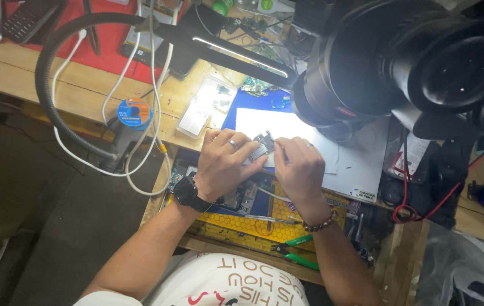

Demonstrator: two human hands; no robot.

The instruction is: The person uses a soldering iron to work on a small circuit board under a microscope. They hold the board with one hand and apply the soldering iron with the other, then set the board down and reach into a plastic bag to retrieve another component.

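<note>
Both hands pinch one small circuit board (263,145): left hand (223,164) steadying its end, right hand (298,167) gripping the other, over the white sheet (287,127) (brightest under the lamp (227,48)), below the microscope (389,62) on the bench (20,71).

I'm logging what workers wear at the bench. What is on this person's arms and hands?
Both forearms are bare, with no sleeves showing below the elbows. The left hand has a ring on one finger, and a black watch with a dark square face sits on that wrist. The right hand also shows a ring, and a bracelet of dark round beads circles that wrist. No gloves.
</note>
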